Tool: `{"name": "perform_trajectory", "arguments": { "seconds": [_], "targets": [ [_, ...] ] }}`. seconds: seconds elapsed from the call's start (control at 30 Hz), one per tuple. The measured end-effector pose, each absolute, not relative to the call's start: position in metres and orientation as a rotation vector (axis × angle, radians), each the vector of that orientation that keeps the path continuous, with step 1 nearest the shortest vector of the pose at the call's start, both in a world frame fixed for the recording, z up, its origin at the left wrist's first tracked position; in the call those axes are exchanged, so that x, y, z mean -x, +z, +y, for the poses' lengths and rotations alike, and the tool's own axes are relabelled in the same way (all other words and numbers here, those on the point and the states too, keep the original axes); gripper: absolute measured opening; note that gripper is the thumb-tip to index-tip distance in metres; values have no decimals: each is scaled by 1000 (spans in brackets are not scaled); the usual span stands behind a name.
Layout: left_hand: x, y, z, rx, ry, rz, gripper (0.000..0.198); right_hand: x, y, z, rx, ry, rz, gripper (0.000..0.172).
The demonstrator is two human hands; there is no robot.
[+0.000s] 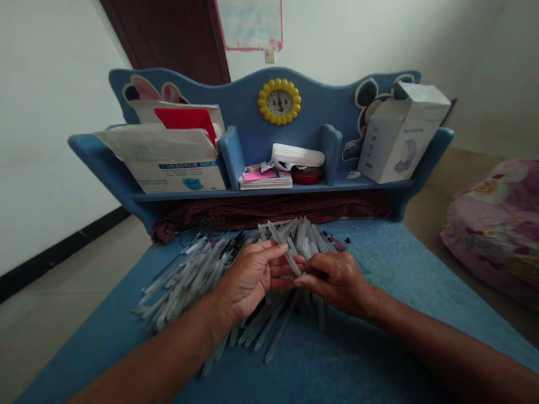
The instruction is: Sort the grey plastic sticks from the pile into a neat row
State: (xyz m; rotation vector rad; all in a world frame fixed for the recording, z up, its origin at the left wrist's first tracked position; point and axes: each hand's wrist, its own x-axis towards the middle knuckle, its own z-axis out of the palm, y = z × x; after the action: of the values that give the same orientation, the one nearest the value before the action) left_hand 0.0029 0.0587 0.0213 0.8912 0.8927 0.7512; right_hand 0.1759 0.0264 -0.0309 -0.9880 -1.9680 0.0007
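Over the blue desk, my left hand (pixel 251 276) is turned palm up and holds a slim translucent plastic tube (pixel 294 265) between thumb and fingers. The tube slants from upper left to lower right. Its lower end meets the fingertips of my right hand (pixel 337 279), whose thumb and fingers are pinched there. What the tube contains, if anything, cannot be made out. Under and left of my left hand lies a heap of similar tubes (pixel 185 283), some with dark parts. More tubes (pixel 306 235) are piled just behind my hands.
The blue desk (pixel 379 342) has a raised shelf (pixel 236 194) along its back. On it stand a mask box (pixel 168 174), papers (pixel 269 182), a red round tin (pixel 306 177) and a white box (pixel 393 140). A checked cloth (pixel 252 209) lies beneath; a yellow clock (pixel 279 101) hangs above.
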Motion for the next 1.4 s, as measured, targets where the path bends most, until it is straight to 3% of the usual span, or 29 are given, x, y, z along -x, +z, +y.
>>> {"name": "perform_trajectory", "arguments": {
  "seconds": [0.33, 0.57, 0.7, 0.9, 1.03, 1.23, 1.4],
  "targets": [
    [-5, 21, 59, -870, 752, 893, 6, -195, -15, 33, 1078, 401, -1990, 46],
    [-6, 26, 58, -828, 785, 876, 10, -260, -18, 79, 2213, 55, -1766, 31],
    [-5, 26, 57, -846, 790, 866, 12, -277, -34, 90, 2377, 114, -1808, 30],
    [-4, 25, 57, -857, 789, 847, 11, -277, -36, 92, 2263, 235, -1864, 12],
    [-5, 25, 56, -852, 817, 839, 11, -261, -26, 82, 2058, 381, -1873, 12],
    [-5, 25, 58, -842, 861, 835, 13, -211, -7, 47, 1096, 1080, -1537, 19],
    [-2, 25, 59, -836, 927, 815, 14, -184, 7, 19, 930, 742, -1668, 9]
  ]
}}
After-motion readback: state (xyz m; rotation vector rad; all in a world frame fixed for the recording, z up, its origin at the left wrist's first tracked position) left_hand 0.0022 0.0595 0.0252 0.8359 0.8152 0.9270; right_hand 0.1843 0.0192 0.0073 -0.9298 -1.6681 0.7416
